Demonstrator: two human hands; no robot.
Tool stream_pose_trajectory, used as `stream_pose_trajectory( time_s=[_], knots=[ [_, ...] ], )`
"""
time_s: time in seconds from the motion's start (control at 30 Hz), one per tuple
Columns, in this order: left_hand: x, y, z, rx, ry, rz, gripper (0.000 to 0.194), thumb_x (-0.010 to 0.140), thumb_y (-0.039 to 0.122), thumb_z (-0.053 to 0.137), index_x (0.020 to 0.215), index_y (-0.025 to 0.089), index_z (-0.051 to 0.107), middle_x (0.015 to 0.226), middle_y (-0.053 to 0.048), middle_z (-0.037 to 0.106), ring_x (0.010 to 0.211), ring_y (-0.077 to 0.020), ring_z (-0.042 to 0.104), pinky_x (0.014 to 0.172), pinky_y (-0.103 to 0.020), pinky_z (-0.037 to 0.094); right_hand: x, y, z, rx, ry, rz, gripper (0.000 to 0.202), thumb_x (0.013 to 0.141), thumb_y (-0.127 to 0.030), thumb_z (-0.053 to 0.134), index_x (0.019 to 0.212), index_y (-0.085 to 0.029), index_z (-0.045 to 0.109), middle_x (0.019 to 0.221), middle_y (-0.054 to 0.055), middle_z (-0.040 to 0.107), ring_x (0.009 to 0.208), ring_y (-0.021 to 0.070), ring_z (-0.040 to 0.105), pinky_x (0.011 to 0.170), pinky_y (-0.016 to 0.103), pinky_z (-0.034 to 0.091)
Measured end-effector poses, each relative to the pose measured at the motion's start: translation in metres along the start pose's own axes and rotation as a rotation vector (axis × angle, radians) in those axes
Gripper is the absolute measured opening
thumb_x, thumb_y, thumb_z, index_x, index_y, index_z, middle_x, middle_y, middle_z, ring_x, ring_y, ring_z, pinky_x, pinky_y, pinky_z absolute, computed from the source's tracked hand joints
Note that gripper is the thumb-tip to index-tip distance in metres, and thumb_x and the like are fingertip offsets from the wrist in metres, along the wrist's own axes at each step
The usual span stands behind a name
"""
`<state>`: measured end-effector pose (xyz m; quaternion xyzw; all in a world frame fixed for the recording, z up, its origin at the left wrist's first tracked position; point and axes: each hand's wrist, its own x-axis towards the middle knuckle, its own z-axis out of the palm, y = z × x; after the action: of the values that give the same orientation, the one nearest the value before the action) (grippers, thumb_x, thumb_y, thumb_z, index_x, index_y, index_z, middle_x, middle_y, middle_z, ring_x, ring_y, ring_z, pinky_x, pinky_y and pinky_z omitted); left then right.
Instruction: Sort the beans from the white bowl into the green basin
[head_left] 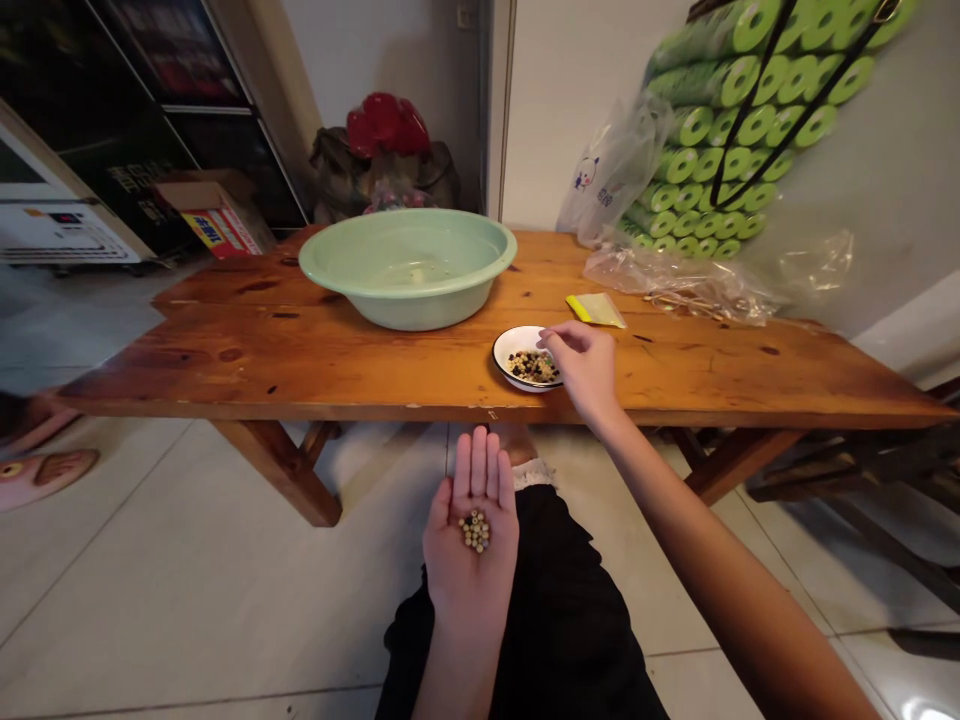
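Knotty, glossy wooden desk (375, 370). Round tan beads (475, 531) sit loose on my left hand (472, 585), palm flat; mixed beads (531, 367) fill the shiny white bowl (523, 336). Guessing I'm mid-pick: right hand's (589, 362) fingertips bunch there, can't tell if they're gripping any. Next pick wants a light pinch. Smooth green basin (420, 312) farther back.
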<state>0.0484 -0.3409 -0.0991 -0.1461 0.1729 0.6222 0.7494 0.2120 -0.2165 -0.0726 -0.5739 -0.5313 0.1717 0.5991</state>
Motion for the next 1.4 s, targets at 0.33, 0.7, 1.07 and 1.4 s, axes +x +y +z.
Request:
stream_pose_trajectory(
  time_s=[0.33,0.7,1.07,1.4],
  knots=[
    [-0.001,-0.003,0.001,0.025,0.002,-0.001,0.047,0.096,0.019,0.024,0.139,0.014,0.043,0.126,-0.012,0.064,0.117,-0.018,0.059,0.101,-0.034,0.048,0.003,0.007,0.005,-0.211,-0.019,-0.039,0.024,0.08,-0.031,0.055,0.081,-0.014,0.071,0.079,0.011,0.072,0.073,0.0205,0.065,0.074,0.034,0.046],
    [-0.008,-0.001,0.006,0.052,-0.061,0.018,0.045,0.096,0.022,0.026,0.133,0.014,0.05,0.122,-0.01,0.067,0.116,-0.0171,0.06,0.097,-0.032,0.05,-0.067,-0.057,-0.053,-0.008,-0.116,0.003,0.029,0.08,-0.027,0.065,0.11,-0.025,0.068,0.085,0.001,0.073,0.078,0.0165,0.067,0.077,0.034,0.053],
    [-0.033,-0.014,0.007,0.156,-0.157,-0.065,0.046,0.096,0.026,0.024,0.118,0.021,0.064,0.125,-0.002,0.066,0.123,-0.0139,0.054,0.104,-0.029,0.044,-0.182,-0.081,-0.059,-0.342,-0.338,-0.288,0.021,0.085,-0.008,0.055,0.097,-0.021,0.066,0.081,0.003,0.053,0.072,0.0119,0.055,0.059,0.025,0.048],
    [-0.036,-0.018,0.006,0.233,-0.185,-0.075,0.049,0.096,0.03,0.022,0.112,0.02,0.068,0.124,-0.001,0.066,0.122,-0.0136,0.055,0.104,-0.026,0.043,-0.177,-0.083,-0.047,-0.6,-0.342,-0.456,0.009,0.084,-0.011,0.056,0.084,-0.015,0.063,0.086,0.009,0.067,0.074,0.0189,0.063,0.06,0.032,0.052]
  ],
)
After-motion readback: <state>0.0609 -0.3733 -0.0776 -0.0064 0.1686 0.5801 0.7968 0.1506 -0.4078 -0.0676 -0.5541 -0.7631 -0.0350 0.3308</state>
